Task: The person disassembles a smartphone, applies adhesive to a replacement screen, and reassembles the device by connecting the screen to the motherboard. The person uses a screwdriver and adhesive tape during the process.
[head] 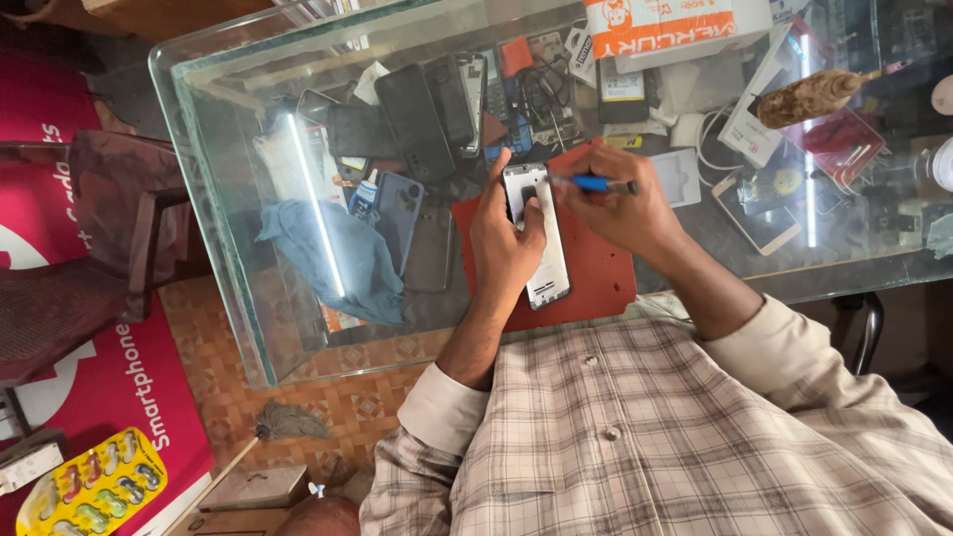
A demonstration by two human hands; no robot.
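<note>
- Right hand (617,210) pinched around a blue-handled screwdriver (599,184), tip aimed left onto the far end of an opened phone (541,233).
- Left hand (504,241) clamped on that phone, thumb over its face, fingers wrapped at the left edge — pinning it flat on the red mat (596,273).
- Phone lying lengthwise near-to-far on the mat, at the near side of the glass table (223,189), close before the checked shirt (655,437).
- Likely slip: tip skating off a small screw and scoring the board or jabbing the left thumb, since thumb and tip sit just beside each other; too much side pressure would do it.
- Loose screws could roll off the mat's near edge, which overhangs the table's near rim.
- Far side crowded — dark phones (417,114), cables, a white box (675,25) — little room there.
- Blue cloth (328,258) to the left, beside the mat.
- Right of the mat, bare glass, then a pale phone (759,220).
</note>
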